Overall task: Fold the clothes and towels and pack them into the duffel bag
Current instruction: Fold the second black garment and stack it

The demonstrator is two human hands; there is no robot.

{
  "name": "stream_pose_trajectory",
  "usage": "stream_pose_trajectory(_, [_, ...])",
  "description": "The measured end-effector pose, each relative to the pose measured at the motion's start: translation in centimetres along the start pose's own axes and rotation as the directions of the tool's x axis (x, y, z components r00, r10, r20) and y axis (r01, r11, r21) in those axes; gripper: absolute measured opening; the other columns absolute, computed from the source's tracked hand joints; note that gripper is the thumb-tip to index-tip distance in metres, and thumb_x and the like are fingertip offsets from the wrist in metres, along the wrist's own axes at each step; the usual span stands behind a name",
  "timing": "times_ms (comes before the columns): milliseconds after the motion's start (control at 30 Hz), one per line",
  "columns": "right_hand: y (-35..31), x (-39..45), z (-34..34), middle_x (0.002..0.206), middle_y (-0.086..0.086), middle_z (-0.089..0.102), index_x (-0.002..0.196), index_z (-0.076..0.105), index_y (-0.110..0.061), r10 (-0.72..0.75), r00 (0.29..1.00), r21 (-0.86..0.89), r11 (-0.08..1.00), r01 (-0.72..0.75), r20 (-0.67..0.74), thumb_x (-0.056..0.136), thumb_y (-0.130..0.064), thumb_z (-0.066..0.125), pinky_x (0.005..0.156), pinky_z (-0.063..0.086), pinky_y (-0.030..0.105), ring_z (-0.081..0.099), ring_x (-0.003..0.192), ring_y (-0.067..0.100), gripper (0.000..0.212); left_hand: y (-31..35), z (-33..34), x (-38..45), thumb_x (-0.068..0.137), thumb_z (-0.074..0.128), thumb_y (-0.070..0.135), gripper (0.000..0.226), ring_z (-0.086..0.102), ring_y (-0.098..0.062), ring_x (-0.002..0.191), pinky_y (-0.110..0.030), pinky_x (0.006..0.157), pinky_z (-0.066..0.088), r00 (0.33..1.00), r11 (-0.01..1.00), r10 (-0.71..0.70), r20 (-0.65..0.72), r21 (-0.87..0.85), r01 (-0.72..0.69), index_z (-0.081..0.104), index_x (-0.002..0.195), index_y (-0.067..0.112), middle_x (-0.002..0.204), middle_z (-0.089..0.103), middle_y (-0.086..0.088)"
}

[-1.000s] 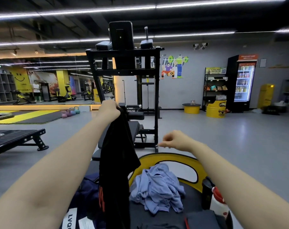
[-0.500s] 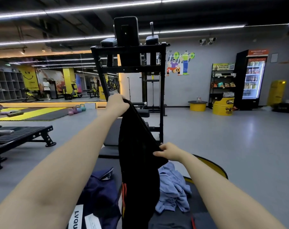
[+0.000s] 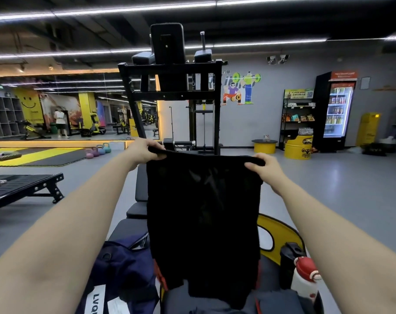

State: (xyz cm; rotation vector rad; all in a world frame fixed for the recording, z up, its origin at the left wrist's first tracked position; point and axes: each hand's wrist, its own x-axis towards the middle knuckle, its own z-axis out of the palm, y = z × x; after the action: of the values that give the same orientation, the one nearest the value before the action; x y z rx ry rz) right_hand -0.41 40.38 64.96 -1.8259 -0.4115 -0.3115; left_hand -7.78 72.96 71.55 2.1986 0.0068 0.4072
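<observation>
Nearest, a navy duffel bag point(image 3: 124, 275) lies low on the left, a red-capped white bottle point(image 3: 304, 282) low on the right. Above them, black shorts point(image 3: 203, 218) hang spread by the waistband, left hand point(image 3: 144, 151) and right hand point(image 3: 263, 168) each gripping a corner. Beyond stands a black gym frame point(image 3: 172, 87).

black shorts point(image 3: 203, 211) w/ red-orange side trim, navy duffel bag point(image 3: 124, 268) w/ white label, black bottle point(image 3: 288, 264), white bottle point(image 3: 304, 284) w/ red cap, yellow-rimmed black-edged board point(image 3: 280, 232), grey floor point(image 3: 328, 189), yellow/black mats point(image 3: 38, 156).
</observation>
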Motion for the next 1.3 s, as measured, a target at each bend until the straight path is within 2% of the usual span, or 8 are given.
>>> stream_pose_trajectory(67, [-0.4,0.6,-0.9,0.076,0.001,0.056,0.085,0.056,-0.013,-0.014,0.998,0.078,0.997,0.018,-0.055,0.089,-0.009,0.064,0.045,0.042,0.011,0.055,0.068,0.015,0.01,0.1,-0.2,-0.5,0.086,0.064,0.002,0.019,0.06,-0.016,0.09,-0.015,0.061,0.054,0.993,0.994,-0.017,0.121,-0.106,0.03,0.064,0.097,0.017,0.103,0.059,-0.007])
stream_pose_trajectory(200, [-0.9,1.4,-1.7,0.077,0.002,0.055,0.081,0.056,-0.016,-0.054,0.991,0.133,0.989,0.071,-0.123,0.088,-0.007,0.065,0.06,0.044,0.019,0.052,0.073,0.015,0.015,0.2,0.0,-0.9,0.087,0.062,0.005,0.019,0.061,-0.018,0.09,-0.016,0.06,0.055,0.977,0.938,-0.058,0.207,-0.324,0.125,0.058,0.101,0.016,0.105,0.058,-0.01])
stream_pose_trajectory(433, [-2.0,1.3,-3.2,0.08,0.004,0.054,0.082,0.051,-0.017,-0.026,0.996,0.179,0.983,0.041,-0.084,0.087,-0.008,0.066,0.058,0.046,0.022,0.056,0.069,0.015,0.018,-0.2,0.2,-0.6,0.083,0.066,0.006,0.035,0.063,-0.023,0.1,-0.024,0.068,0.058,0.973,0.887,-0.088,0.214,-0.428,0.175,0.053,0.114,0.016,0.113,0.06,-0.013])
stream_pose_trajectory(533, [-2.0,1.4,-3.8,0.093,0.005,0.055,0.1,0.05,-0.016,0.01,0.999,0.219,0.976,0.0,-0.045,0.086,-0.005,0.067,0.066,0.053,0.029,0.06,0.08,0.021,0.024,-0.2,0.4,-0.9,0.083,0.066,0.008,0.03,0.065,-0.018,0.097,-0.023,0.068,0.055,0.964,0.914,-0.094,0.249,-0.362,0.183,0.059,0.111,0.013,0.107,0.066,-0.007])
stream_pose_trajectory(633, [-1.8,1.4,-4.0,0.103,0.008,0.061,0.116,0.052,-0.014,0.031,0.999,0.283,0.959,-0.022,-0.029,0.083,-0.005,0.07,0.072,0.057,0.032,0.064,0.09,0.025,0.039,-0.2,0.6,-1.0,0.083,0.067,0.008,0.022,0.064,-0.017,0.092,-0.02,0.062,0.055,0.975,0.912,-0.142,0.168,-0.36,0.195,0.061,0.105,0.01,0.1,0.067,-0.007])
stream_pose_trajectory(933, [-1.9,0.5,-4.5,0.097,0.006,0.068,0.099,0.065,-0.012,-0.036,0.999,0.409,0.912,0.038,-0.013,0.089,-0.003,0.06,0.067,0.055,0.021,0.066,0.09,0.021,0.014,0.3,0.7,-1.4,0.091,0.058,0.006,0.025,0.061,-0.017,0.088,-0.028,0.07,0.05,0.988,0.876,-0.152,0.031,-0.458,0.149,0.054,0.115,0.011,0.101,0.062,-0.007])
stream_pose_trajectory(1133, [-3.3,-0.5,-4.5,0.095,0.002,0.072,0.103,0.062,-0.013,-0.095,0.993,0.672,0.74,0.025,0.068,0.08,-0.013,0.062,0.071,0.056,0.025,0.07,0.091,0.017,0.022,1.6,1.9,-2.2,0.097,0.048,0.012,0.024,0.058,-0.022,0.101,-0.031,0.074,0.049,0.997,0.71,0.004,-0.073,-0.702,-0.054,0.051,0.12,0.018,0.106,0.061,-0.005])
stream_pose_trajectory(1300, [-4.8,-0.9,-3.4,0.099,0.002,0.071,0.103,0.061,-0.018,-0.093,0.993,0.781,0.625,0.006,0.067,0.097,-0.011,0.048,0.079,0.056,0.034,0.068,0.096,0.018,0.015,4.5,4.4,-2.9,0.102,0.038,0.022,0.02,0.058,-0.023,0.103,-0.04,0.08,0.05,0.995,0.497,0.061,-0.08,-0.862,-0.099,0.047,0.118,0.027,0.11,0.061,-0.005])
